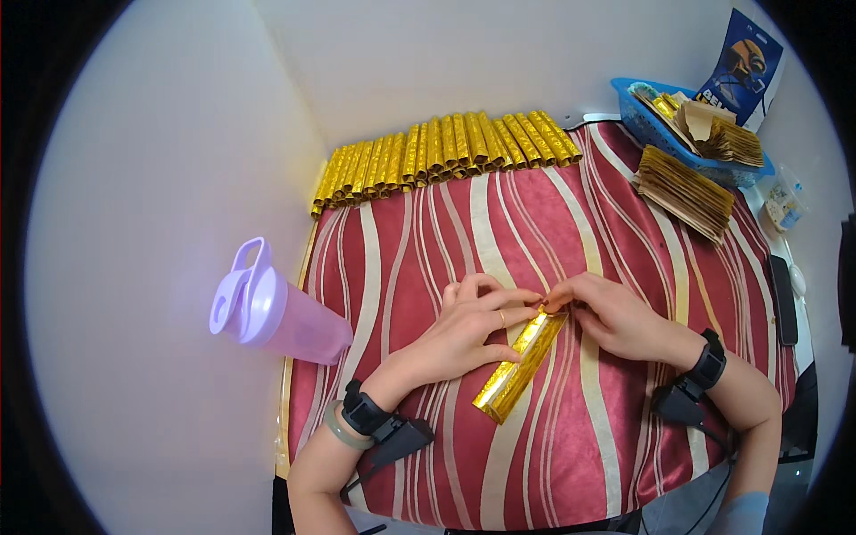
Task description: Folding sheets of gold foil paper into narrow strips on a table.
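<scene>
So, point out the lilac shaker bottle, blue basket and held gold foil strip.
Lilac shaker bottle (300,323): head view, translucent body.
Blue basket (658,135): head view, near wall.
Gold foil strip (519,374): head view, nearer half.

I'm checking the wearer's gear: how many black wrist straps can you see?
2: one black strap around the left wrist, beside a pale bangle; another black strap around the right wrist. I see no others.
</scene>
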Action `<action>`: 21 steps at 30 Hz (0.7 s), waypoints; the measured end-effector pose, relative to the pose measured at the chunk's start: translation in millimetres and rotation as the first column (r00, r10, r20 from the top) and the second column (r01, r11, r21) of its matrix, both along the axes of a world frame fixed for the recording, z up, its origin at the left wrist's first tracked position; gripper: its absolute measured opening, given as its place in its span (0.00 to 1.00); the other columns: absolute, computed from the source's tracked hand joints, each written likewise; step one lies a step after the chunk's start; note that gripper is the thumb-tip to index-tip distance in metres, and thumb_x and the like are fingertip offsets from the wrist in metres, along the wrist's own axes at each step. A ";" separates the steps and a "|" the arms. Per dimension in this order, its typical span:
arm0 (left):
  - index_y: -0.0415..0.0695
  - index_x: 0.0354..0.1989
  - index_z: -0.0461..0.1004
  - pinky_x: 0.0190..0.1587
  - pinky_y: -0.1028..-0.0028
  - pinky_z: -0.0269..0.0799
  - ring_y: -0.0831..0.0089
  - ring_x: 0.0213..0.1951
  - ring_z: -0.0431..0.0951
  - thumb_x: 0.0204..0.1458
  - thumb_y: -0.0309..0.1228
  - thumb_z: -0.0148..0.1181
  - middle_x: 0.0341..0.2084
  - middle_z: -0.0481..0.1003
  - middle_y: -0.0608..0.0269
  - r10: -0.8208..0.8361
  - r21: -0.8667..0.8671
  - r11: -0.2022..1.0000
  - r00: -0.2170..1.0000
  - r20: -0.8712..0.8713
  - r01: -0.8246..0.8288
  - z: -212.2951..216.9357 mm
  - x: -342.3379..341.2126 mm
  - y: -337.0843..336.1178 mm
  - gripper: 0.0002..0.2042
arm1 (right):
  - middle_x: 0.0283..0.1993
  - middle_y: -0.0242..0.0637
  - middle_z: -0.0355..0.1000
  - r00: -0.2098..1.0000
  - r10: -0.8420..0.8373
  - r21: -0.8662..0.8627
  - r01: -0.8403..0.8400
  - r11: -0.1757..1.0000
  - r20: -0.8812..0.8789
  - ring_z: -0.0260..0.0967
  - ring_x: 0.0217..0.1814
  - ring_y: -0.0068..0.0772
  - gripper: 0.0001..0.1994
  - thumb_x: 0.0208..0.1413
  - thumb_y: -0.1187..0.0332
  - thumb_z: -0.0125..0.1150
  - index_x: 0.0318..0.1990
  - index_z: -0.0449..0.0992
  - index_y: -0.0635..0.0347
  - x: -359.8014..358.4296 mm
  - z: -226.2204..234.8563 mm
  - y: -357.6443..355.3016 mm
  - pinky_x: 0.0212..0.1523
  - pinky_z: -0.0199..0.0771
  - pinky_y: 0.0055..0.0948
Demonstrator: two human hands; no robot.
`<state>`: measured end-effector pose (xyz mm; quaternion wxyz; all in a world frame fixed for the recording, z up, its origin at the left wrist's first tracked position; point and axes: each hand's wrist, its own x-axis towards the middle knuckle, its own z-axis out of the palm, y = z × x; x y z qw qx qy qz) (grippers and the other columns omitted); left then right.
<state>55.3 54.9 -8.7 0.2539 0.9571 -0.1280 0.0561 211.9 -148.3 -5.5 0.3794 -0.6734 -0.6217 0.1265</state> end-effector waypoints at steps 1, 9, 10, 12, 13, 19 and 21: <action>0.52 0.48 0.77 0.57 0.62 0.51 0.62 0.53 0.60 0.45 0.40 0.67 0.49 0.70 0.67 0.047 -0.036 0.998 0.998 0.036 -0.046 1.0 -1.3 -1.8 0.20 | 0.42 0.39 0.71 0.997 0.022 -0.048 -0.019 0.999 0.077 0.69 0.49 0.43 0.17 0.49 0.81 0.50 0.48 0.69 0.59 -0.2 0.7 -0.4 0.50 0.70 0.37; 0.49 0.33 0.80 0.52 0.67 0.54 0.69 0.47 0.64 0.48 0.30 0.63 0.38 0.73 0.72 0.225 -0.158 0.956 0.964 -0.141 -0.246 8.3 -41.7 -23.6 0.04 | 0.38 0.35 0.71 0.876 0.127 0.010 -0.148 0.989 0.465 0.68 0.47 0.37 0.13 0.44 0.76 0.56 0.41 0.71 0.57 -1.6 7.1 0.2 0.51 0.66 0.33; 0.49 0.33 0.80 0.52 0.67 0.53 0.70 0.45 0.66 0.49 0.29 0.63 0.36 0.75 0.73 0.239 -0.186 0.948 0.964 -0.119 -0.258 4.7 -49.3 -23.0 0.04 | 0.38 0.34 0.71 0.835 0.164 0.017 -0.203 0.979 0.525 0.68 0.47 0.35 0.12 0.44 0.74 0.58 0.40 0.71 0.57 -1.2 6.3 2.2 0.51 0.66 0.32; 0.49 0.33 0.80 0.52 0.68 0.53 0.71 0.45 0.66 0.48 0.28 0.64 0.35 0.75 0.73 0.296 -0.190 0.928 0.945 -0.142 -0.319 4.4 -62.3 -27.9 0.04 | 0.37 0.33 0.71 0.803 0.155 0.023 -0.205 0.978 0.576 0.68 0.47 0.34 0.11 0.45 0.73 0.58 0.39 0.71 0.57 -2.8 5.4 3.6 0.50 0.66 0.32; 0.50 0.33 0.80 0.52 0.68 0.53 0.71 0.44 0.66 0.48 0.28 0.64 0.35 0.75 0.73 0.348 -0.195 0.906 0.924 -0.161 -0.375 3.5 -67.2 -29.9 0.04 | 0.37 0.32 0.71 0.765 0.143 0.026 -0.205 0.978 0.628 0.69 0.46 0.33 0.10 0.46 0.71 0.59 0.38 0.71 0.57 -3.5 5.0 3.8 0.50 0.66 0.31; 0.50 0.31 0.79 0.45 0.68 0.55 0.71 0.40 0.68 0.44 0.26 0.65 0.31 0.76 0.73 0.371 0.040 0.922 0.907 0.198 -0.385 4.5 -67.8 -23.6 0.06 | 0.37 0.31 0.71 0.657 0.109 0.010 -0.174 0.985 0.746 0.68 0.45 0.31 0.07 0.48 0.69 0.56 0.35 0.70 0.57 -10.6 4.0 2.5 0.48 0.67 0.27; 0.50 0.31 0.79 0.43 0.68 0.56 0.71 0.39 0.68 0.44 0.25 0.65 0.30 0.76 0.73 0.376 0.090 0.907 0.888 0.264 -0.411 3.9 -69.2 -21.6 0.06 | 0.37 0.31 0.71 0.659 0.103 0.023 -0.180 0.983 0.745 0.68 0.45 0.31 0.08 0.47 0.70 0.58 0.36 0.71 0.58 -11.9 3.8 0.9 0.47 0.68 0.28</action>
